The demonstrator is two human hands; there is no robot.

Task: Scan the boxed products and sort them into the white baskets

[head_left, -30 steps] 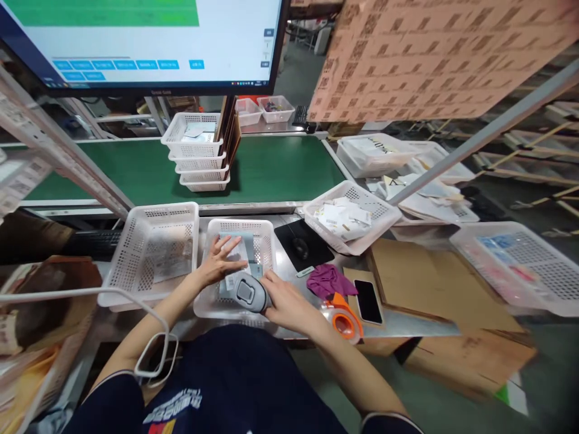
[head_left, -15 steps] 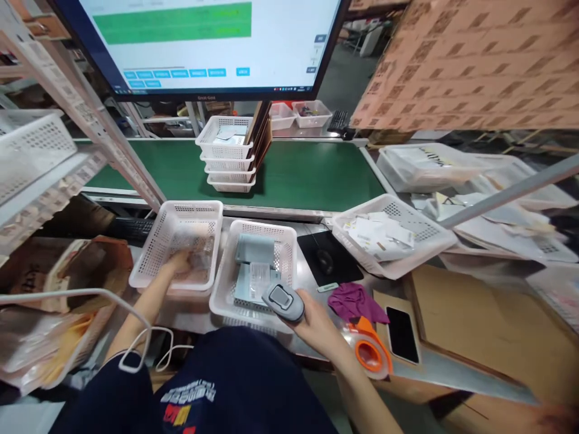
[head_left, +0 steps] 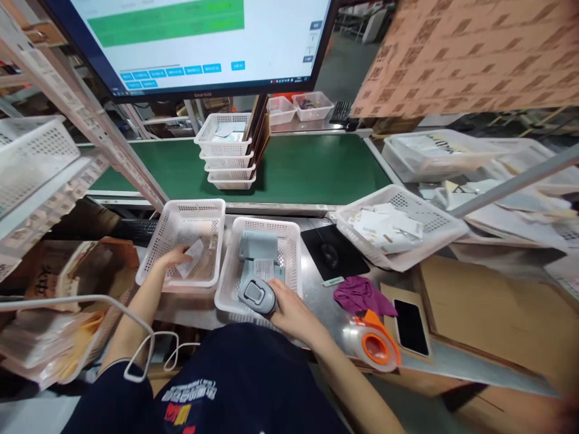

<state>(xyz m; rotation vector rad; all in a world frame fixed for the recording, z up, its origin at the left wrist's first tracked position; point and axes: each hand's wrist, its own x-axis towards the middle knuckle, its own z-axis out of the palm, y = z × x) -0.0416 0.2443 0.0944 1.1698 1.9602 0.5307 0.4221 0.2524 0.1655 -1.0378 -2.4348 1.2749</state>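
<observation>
My left hand (head_left: 172, 258) is over the left white basket (head_left: 149, 256), its fingers closed on a small clear plastic bag (head_left: 193, 256) with a whitish label. Other clear packets (head_left: 210, 247) lie at the bottom of that basket. In my right hand (head_left: 289, 307) is a grey handheld barcode scanner (head_left: 257, 295), held above the near part of the second white basket (head_left: 294, 253). Inside this second basket are light blue-grey packets (head_left: 259, 244), one with a clear packet (head_left: 263, 269) on top. The scanner hides part of them.
A monitor (head_left: 203, 95) hangs above the green conveyor (head_left: 316, 166), where stacked white baskets (head_left: 226, 150) stand. Rightward are a mouse (head_left: 330, 255), a tilted basket of paper slips (head_left: 434, 232), a purple cloth (head_left: 359, 294), an orange tape dispenser (head_left: 375, 346) and a phone (head_left: 411, 325). A white cable (head_left: 136, 307) crosses my left arm.
My left hand has risen from the basket's bottom with the small plastic bag. My right hand has moved the scanner leftward, further over the second basket. The view has shifted slightly.
</observation>
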